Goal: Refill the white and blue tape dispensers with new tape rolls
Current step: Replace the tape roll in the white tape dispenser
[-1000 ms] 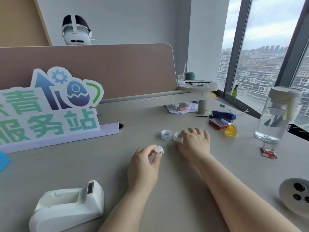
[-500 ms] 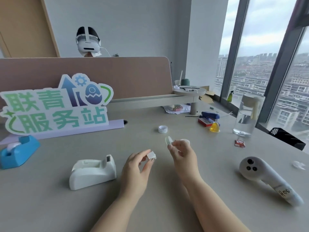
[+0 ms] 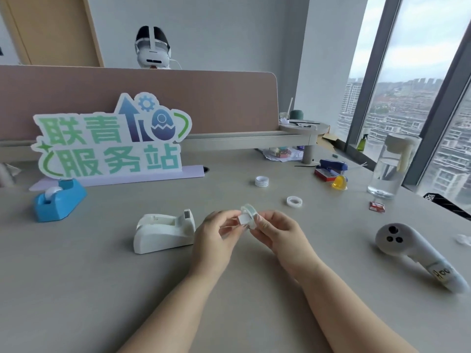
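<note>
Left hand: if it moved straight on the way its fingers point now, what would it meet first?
Probably the tape roll pinched by the right hand; the left hand, holding a white core, is almost against it.

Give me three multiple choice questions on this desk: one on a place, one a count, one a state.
1. The blue plastic tape dispenser stands: A at far left; B at far right; C at centre.
2. Loose tape rolls lying on the grey desk: A one; B two; C four.
3. The right hand: A lies flat; B pinches a clear tape roll; C points.
A, it sits before the green sign; B, two rings lie apart on it; B, fingers curl round the roll.
</note>
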Motion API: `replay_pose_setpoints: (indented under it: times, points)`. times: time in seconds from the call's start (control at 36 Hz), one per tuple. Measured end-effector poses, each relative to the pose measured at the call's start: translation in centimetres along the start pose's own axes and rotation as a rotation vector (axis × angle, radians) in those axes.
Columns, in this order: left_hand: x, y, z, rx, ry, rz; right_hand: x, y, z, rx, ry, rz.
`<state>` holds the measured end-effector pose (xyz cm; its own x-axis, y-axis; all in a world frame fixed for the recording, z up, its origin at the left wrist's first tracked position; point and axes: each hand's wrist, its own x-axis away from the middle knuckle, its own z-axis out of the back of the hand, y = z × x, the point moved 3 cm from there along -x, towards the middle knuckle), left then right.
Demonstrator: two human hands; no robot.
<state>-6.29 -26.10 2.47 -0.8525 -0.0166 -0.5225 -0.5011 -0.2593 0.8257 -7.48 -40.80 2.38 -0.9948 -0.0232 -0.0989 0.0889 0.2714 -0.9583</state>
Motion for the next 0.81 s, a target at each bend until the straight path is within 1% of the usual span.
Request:
replay_pose_setpoints:
  times: [0.28, 0.36, 0.67, 0.81]
  points:
    - [-0.02, 0.01, 0.16, 0.000, 0.040, -0.030, -0.07, -0.02, -0.38, -0.003, -0.025, -0.006]
    - [-0.07, -0.18, 0.13, -0.015, 0.050, -0.013, 0.01, -0.01, -0.35, 0.002, -0.019, -0.007]
    - [-0.17, -0.45, -0.04, 0.038, 0.032, 0.014, 0.15, -0.17, -0.27, -0.009, -0.039, -0.006]
    - [-0.11, -0.56, -0.18, 0.051, 0.005, 0.019, 0.15, -0.39, -0.08, 0.006, -0.016, 0.003]
